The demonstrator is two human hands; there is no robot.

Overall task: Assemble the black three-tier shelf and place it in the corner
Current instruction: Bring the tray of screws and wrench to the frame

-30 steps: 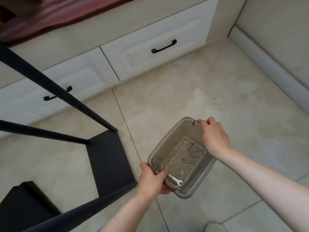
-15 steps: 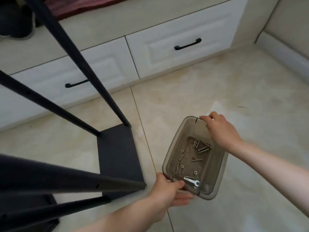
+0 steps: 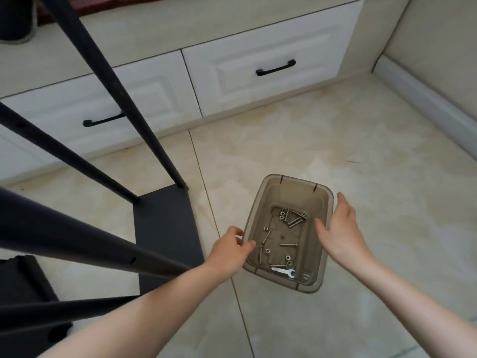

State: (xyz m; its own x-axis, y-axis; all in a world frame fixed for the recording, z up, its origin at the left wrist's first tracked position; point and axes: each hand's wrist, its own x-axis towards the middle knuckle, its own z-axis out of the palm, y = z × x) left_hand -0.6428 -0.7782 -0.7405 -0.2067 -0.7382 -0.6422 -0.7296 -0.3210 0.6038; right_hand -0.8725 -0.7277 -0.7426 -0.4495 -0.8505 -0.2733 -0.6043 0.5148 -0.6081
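Two bare hands flank a smoky translucent bin (image 3: 296, 189) standing on the tiled floor (image 3: 361, 151), lower centre-right of frame. Left hand (image 3: 229, 250): fingers (image 3: 237, 232) curled against the bin's left wall, thumb lying over the rim; cannot tell whether it actually clamps the rim. Right hand (image 3: 342, 228): fingers straight and relaxed, palm turned toward the bin's right wall, holding nothing; contact with the rim not resolvable. Bin contents: loose bolts (image 3: 295, 220), small nuts, one flat wrench (image 3: 284, 271) at the near end. Black shelf frame (image 3: 77, 244) occupies the left half of frame: base panel (image 3: 165, 228) flat on the floor near the bin's left side, four poles (image 3: 116, 94) rising toward the camera. Upper frame: white drawers (image 3: 271, 42) with black handles (image 3: 275, 68).
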